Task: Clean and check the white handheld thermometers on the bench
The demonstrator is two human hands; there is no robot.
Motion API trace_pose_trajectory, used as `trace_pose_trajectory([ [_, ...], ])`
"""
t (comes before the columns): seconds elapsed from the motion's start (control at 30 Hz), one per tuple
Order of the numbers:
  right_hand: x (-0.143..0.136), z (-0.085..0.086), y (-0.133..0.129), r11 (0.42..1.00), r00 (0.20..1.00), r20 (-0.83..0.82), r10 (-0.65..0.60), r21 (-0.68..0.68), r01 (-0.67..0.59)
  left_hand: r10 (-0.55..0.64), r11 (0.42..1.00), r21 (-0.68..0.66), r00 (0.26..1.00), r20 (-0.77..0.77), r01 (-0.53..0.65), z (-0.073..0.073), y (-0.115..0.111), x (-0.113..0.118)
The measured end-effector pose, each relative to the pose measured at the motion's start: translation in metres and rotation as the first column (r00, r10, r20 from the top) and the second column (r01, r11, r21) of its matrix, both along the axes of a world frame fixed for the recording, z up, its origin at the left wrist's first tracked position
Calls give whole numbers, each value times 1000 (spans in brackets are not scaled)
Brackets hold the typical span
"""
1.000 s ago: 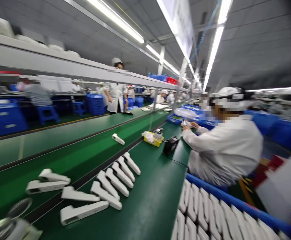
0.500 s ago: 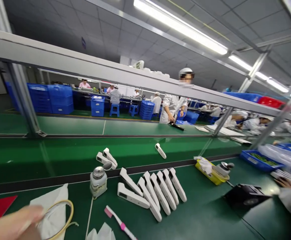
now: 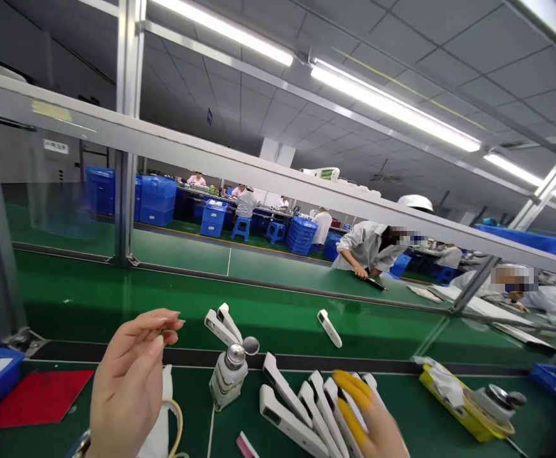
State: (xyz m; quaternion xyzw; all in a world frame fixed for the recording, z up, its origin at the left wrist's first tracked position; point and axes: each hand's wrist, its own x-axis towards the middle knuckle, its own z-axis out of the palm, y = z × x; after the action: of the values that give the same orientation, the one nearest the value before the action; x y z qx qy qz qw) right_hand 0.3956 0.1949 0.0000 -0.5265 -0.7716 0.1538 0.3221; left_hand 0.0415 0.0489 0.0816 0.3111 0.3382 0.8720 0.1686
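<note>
The right hand is over the row of white units on the green bench, yellow-covered fingers apart — whether clamped on one, I cannot tell. The left hand is raised near the bottle, fingers bunched together (any pinch is unclear).

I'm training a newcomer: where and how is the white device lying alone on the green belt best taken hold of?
Probably grip the white device across the middle of its slim, straight body, coming down from above on the near side: it lies apart, both long edges exposed.
</note>
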Motion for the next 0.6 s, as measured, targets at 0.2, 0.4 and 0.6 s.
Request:
trace_pose_trajectory([
  [0.2, -201, -4, 69, 844, 821, 198, 536, -140, -517, 34, 999, 21, 989, 142, -37, 12, -7, -43],
  [0.4, -272, -39, 87, 821, 806, 199, 558, -277, -500, -27, 989, -134, 966, 256, 63, 4, 14, -74],
  [0.6, -274, -33, 93, 776, 856, -48, 514, -398, -489, -241, 909, -229, 887, 394, 349, -1, 44, -68],
])
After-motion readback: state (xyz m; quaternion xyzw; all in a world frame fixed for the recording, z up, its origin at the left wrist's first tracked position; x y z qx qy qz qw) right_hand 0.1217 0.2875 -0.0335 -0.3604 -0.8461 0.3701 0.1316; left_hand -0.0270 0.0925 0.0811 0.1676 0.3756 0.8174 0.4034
